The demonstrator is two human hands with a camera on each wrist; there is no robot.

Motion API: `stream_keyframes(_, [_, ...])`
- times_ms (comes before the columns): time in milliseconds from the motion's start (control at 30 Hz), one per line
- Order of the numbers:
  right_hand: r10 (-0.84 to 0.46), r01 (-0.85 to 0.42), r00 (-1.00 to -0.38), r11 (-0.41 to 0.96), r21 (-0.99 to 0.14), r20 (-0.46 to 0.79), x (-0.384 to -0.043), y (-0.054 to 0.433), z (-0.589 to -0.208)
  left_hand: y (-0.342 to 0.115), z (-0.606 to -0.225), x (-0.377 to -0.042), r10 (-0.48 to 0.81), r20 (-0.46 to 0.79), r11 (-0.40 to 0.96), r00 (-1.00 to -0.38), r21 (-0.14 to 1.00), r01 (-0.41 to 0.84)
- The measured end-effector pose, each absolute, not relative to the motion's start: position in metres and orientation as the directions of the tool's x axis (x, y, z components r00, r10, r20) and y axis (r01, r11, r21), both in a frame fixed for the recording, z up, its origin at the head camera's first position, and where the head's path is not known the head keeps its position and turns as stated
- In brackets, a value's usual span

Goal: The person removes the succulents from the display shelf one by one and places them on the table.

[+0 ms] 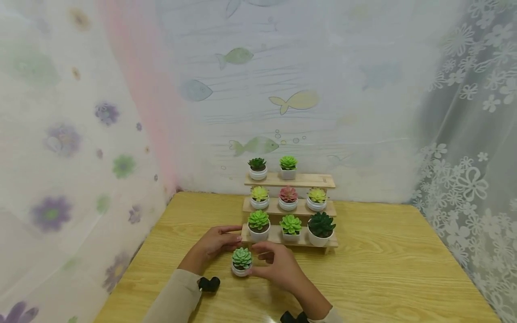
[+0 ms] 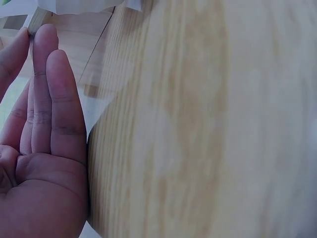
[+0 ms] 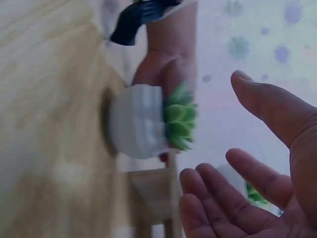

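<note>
Spanning the background, pale sheets (image 1: 343, 125) printed with fish and flowers rise past the far and left edges of the wood-grained bench (image 1: 387, 255), while white lace (image 1: 470, 217) hangs along its right edge. Near the middle of its far edge stands a three-tier wooden rack (image 1: 311, 180). A pale sleeve (image 1: 177, 294) covers the left forearm. The right hand (image 1: 278, 264) is in front of the rack, its fingers (image 3: 257, 173) and thumb held wide apart. The left hand (image 1: 215, 243) pinches the left end of the rack's lowest tier between thumb and fingers, the gap narrow around the wood. On that tier are a big dark plant (image 1: 321, 225) at the right and two green ones (image 1: 258, 220) to its left. The loose plant (image 1: 242, 259) stands upright in its white pot (image 1: 241, 272) on the bench, in front of the rack's left end and between the hands, nearer the bench's left edge than its right, with the right thumb just beside it. The middle tier holds a red plant (image 1: 288, 194) between two yellow ones (image 1: 259, 194). On the top tier are a bright plant (image 1: 288, 163) and, to its left, a blackish-green one (image 1: 256, 164). Black mounts (image 1: 210, 284) sit at both wrists.
</note>
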State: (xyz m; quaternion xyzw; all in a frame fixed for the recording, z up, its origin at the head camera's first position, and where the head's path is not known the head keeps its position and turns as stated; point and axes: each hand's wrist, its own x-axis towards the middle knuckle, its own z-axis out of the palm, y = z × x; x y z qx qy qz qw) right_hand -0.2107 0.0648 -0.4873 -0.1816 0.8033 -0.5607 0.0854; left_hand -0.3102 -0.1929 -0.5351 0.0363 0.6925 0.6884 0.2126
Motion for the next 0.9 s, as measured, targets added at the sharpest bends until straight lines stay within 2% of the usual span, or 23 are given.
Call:
stream_keyframes(167, [-0.371, -0.262, -0.918, 0.308, -0.915, 0.137, -0.21, 0.069, -0.47, -0.194, -0.535, -0.311, 0.342, -0.255, 0.044, -0.905, 0.966, -0.255])
stream_keyframes(367, [-0.339, -0.278, -0.925, 0.289, -0.916, 0.174, -0.213, 0.075, -0.45, -0.195, -0.536, -0.312, 0.365, -0.235, 0.044, -0.901, 0.971, -0.235])
stream_keyframes(900, [-0.196, -0.327, -0.943, 0.409, -0.852, 0.267, -0.234, 0.09, -0.412, -0.196, -0.537, -0.311, 0.372, -0.237, 0.044, -0.897, 0.97, -0.238])
